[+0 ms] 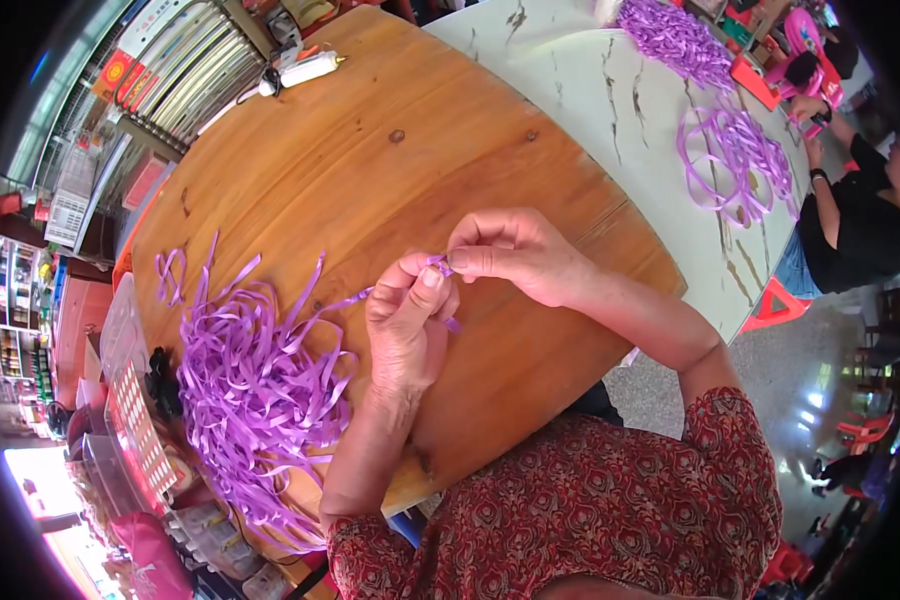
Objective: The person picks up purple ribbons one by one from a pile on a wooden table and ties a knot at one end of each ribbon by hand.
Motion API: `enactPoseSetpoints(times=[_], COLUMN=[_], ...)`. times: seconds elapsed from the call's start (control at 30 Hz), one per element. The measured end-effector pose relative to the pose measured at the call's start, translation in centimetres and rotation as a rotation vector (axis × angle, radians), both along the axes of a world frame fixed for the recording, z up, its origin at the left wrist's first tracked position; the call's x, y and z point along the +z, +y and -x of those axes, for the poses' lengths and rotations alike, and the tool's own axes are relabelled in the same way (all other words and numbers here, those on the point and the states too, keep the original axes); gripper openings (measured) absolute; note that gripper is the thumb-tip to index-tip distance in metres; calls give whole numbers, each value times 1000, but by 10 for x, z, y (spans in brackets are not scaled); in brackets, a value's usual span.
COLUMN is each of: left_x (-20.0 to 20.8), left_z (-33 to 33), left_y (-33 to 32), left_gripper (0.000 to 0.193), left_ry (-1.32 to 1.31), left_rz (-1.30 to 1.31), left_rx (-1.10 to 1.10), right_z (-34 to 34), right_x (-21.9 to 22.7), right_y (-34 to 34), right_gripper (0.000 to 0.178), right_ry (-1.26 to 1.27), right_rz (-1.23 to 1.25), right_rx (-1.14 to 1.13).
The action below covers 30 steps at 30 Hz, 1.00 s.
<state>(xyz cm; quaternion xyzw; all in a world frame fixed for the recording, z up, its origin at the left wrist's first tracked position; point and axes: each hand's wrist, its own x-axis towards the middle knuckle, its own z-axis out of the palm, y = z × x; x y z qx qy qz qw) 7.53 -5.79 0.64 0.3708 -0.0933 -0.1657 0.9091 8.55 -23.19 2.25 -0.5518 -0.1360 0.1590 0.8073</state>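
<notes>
My left hand (406, 318) is closed in a pinch around a narrow purple ribbon (351, 300), above the wooden table. One end of the ribbon trails left toward the pile, and a short bit shows below the fingers. Thumb and forefinger of my right hand (518, 254) pinch the same ribbon where it rises from the left fingertips. Just what the fingertips form there is too small to make out. Beside my left forearm lies a large loose pile of purple ribbons (260, 375). A small separate loop of ribbon (170, 277) rests behind it.
The wooden table (450, 130) carries a white glue gun (310, 68) at its far edge. A marble-patterned table (560, 75) adjoins at the right with more purple ribbons (735, 165). Another person (855, 200) sits there. Shelves and a clear plastic box (120, 325) stand at the left.
</notes>
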Motion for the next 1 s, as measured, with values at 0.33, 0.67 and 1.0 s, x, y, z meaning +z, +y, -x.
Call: enactPoseSetpoints(times=[0.33, 0.67, 1.0], left_x=[2, 4, 11], left_z=[2, 2, 4], left_y=[0, 0, -1], left_gripper=[9, 10, 17], left_ry=[40, 50, 24], left_rz=[-40, -130, -234], left_rx=[63, 60, 39], right_z=[-2, -1, 3], right_x=[14, 13, 9], right_y=[0, -5, -7], right_gripper=[22, 20, 10], right_ry=[-1012, -1035, -787], right_rz=[515, 527, 485], right_rx=[-418, -385, -395])
